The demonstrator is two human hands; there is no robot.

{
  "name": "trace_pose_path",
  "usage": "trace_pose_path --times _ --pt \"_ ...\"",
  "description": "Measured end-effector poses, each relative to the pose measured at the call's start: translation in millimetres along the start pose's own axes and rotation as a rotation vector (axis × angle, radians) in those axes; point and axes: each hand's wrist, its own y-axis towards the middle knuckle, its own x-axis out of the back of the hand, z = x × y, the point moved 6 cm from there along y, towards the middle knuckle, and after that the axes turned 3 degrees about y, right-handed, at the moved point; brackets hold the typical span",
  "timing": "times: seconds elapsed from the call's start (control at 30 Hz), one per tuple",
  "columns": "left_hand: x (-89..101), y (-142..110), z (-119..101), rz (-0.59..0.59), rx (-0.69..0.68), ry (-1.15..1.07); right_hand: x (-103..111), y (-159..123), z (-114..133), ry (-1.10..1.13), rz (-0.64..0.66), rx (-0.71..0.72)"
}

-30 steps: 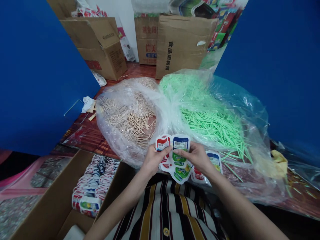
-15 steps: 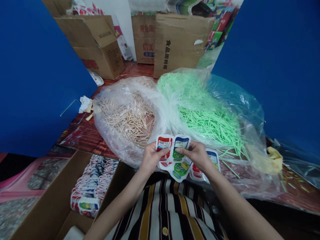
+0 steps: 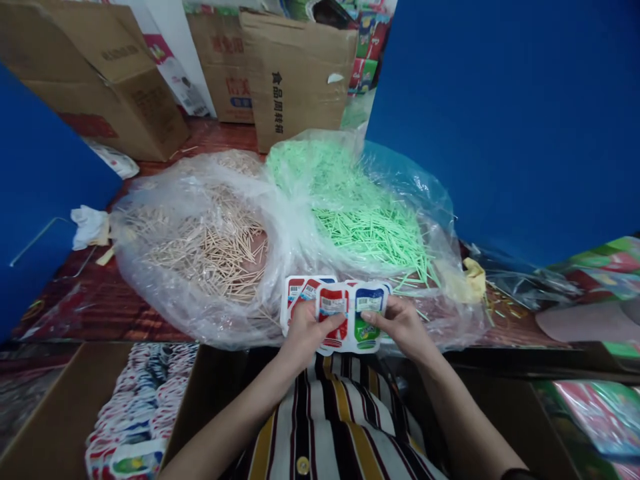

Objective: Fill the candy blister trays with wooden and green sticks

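Both hands have shifted lower in the frame with the packets. Left hand [image 3: 307,330] and right hand [image 3: 403,327] pinch the fanned sachet packets [image 3: 345,313], at bottom centre, just before the bag of wooden sticks [image 3: 200,243].

Just beyond the hands, two heaped plastic bags, the bag of wooden sticks [image 3: 200,247] left and the bag of green sticks [image 3: 360,220] right, block the far surface; cardboard boxes [image 3: 295,73] wall the back. Bare surface [image 3: 75,307] lies left.
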Motion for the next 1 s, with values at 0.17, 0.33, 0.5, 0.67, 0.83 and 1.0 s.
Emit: trace_pose_path --times 0.17,0.33,0.5,0.67,0.83,1.0 --pt "0.3 5.1 -11.9 -0.082 -0.259 0.774 54.3 -8.3 -16.4 -0.1 -0.076 -0.098" --pt "38.0 9.9 -23.2 -0.444 -0.276 1.388 88.2 2.5 -25.3 -0.663 -0.219 -0.015" --pt "53.8 19.5 -9.8 -0.418 -0.126 1.46 79.7 -0.5 -4.5 -1.295 -0.452 0.062" --pt "57.3 25.0 -0.6 -0.376 -0.133 1.365 19.1 14.2 20.9 -1.214 -0.326 0.475" --pt "58.8 19.4 -2.5 -0.41 -0.209 1.287 -44.6 52.9 1.1 -1.32 0.016 0.423" --pt "71.9 7.8 -17.7 -0.586 -0.301 1.155 -53.6 64.2 6.0 -1.168 0.099 0.479"
